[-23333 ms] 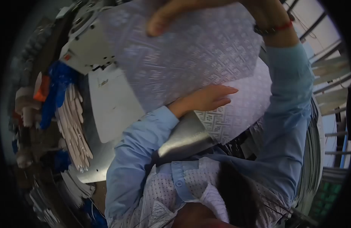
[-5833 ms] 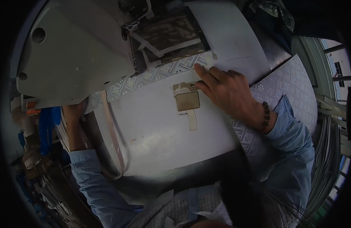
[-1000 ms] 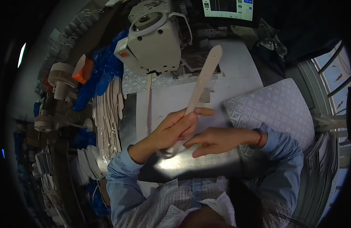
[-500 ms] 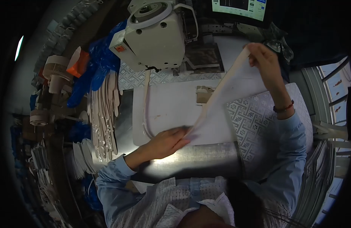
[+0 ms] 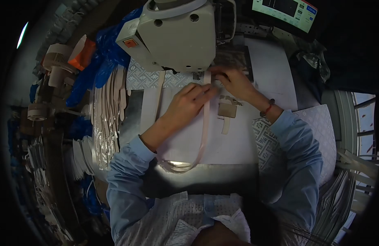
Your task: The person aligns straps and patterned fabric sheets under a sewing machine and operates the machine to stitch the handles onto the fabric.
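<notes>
A long pale pink strip (image 5: 205,127) hangs in a loop below the sewing machine (image 5: 177,39); its other length rises on the left to the machine's underside. My left hand (image 5: 187,104) has its fingers closed at the strip's upper part, just in front of the machine head. Beside the needle area, my right hand (image 5: 235,84) has bent fingers pinched at the strip's top end; its fingertips are blurred and partly under the machine. Right of the strip lies a small brown piece (image 5: 227,110) on the white work surface (image 5: 179,141).
A bundle of pale strips (image 5: 107,119) hangs at the left, beside a blue plastic bag (image 5: 101,69) and a small fan (image 5: 57,61). A patterned sheet (image 5: 320,135) lies at the right under my forearm. A lit screen (image 5: 285,12) stands at the back right.
My right hand has brought the strip's end from the upper right to the machine. My left hand has moved up to join it, and the strip now hangs in a loop.
</notes>
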A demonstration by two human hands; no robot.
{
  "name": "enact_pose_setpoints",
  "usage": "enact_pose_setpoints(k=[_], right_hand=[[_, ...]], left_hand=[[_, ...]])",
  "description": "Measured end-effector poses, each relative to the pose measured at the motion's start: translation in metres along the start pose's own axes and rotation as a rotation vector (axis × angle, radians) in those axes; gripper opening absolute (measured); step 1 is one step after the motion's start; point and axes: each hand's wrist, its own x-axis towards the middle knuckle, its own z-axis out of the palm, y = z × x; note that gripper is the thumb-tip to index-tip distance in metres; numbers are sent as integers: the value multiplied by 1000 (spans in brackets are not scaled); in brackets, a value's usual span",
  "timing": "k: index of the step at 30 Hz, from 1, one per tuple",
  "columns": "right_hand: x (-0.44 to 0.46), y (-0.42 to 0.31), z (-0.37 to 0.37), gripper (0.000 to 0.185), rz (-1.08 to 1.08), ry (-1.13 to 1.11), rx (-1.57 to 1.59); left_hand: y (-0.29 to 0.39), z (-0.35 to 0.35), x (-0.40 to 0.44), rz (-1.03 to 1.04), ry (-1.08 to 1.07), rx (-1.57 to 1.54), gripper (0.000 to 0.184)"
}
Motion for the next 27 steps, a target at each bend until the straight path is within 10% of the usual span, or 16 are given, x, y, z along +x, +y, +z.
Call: enact_pose_setpoints(k=[6, 27], right_hand=[[-7, 3, 6, 52, -318, 78, -522], [6, -2, 3, 33, -398, 130, -749]], left_hand=[[-12, 5, 0, -47, 10, -78, 48], [-35, 16, 3, 73, -1, 33, 43]])
